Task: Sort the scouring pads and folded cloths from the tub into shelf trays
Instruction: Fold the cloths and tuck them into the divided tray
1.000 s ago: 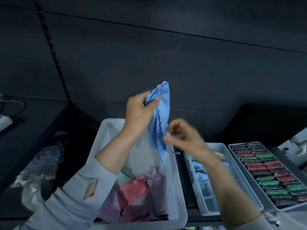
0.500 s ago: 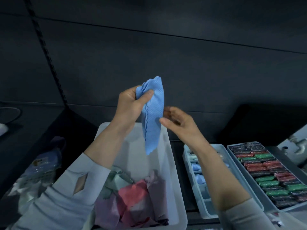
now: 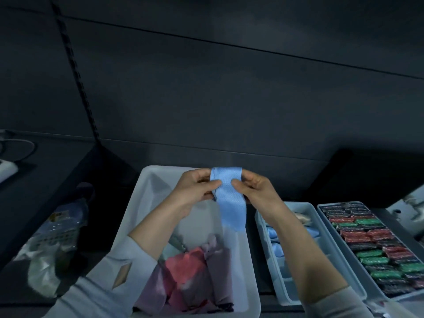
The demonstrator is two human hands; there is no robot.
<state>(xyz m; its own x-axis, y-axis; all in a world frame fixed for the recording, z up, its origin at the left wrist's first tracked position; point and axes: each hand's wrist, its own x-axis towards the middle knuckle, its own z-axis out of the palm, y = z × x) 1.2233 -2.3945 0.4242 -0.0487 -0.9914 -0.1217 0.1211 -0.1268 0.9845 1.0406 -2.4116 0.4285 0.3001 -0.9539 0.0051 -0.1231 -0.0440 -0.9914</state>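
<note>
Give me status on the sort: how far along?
Done: the right tray is packed with red, green and dark scouring pads; the middle tray already holds several blue cloths.
In hand: left hand and right hand both pinch a blue cloth over the tub, apparently folding it.
Left: pink and mauve cloths still lie in the tub.

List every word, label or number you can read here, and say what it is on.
No text is legible.
Plastic packet left of the tub: a printed label with a yellow patch, too blurred to read.
Wrapped scouring pads in the right tray: wrappers too small and blurred to read.
</note>
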